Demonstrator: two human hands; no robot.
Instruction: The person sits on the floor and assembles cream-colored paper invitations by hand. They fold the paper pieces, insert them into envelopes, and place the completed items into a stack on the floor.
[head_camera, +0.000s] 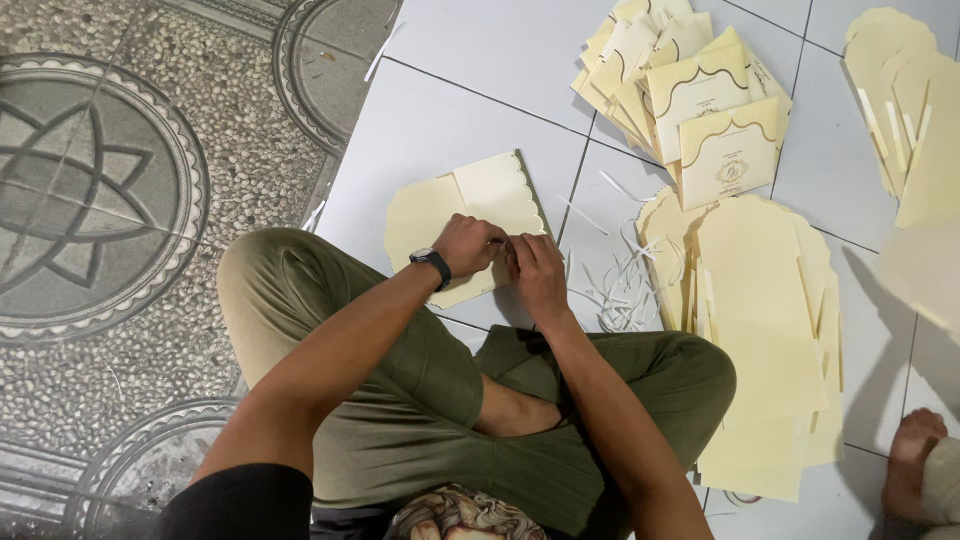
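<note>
I sit cross-legged on a white tile floor (480, 90), seen from above. A cream card (470, 215) with scalloped edges lies open flat on the tiles just past my knees. Both my hands meet at its near right edge. My left hand (467, 243), with a black watch (431, 264) on the wrist, is curled with the fingertips pinched together on the card's edge. My right hand (538, 272) is curled the same way, touching the left; the two seem to pinch a thin white strip between them, though it is too small to be sure.

Just right of my hands lies a loose heap of thin white strips (625, 290). Beyond it a tall stack of blank cream cards (765, 340) runs beside my right knee. Farther off, folded cards (690, 85) with gold wavy borders are fanned out. Another person's bare foot (912, 460) shows at the lower right corner.
</note>
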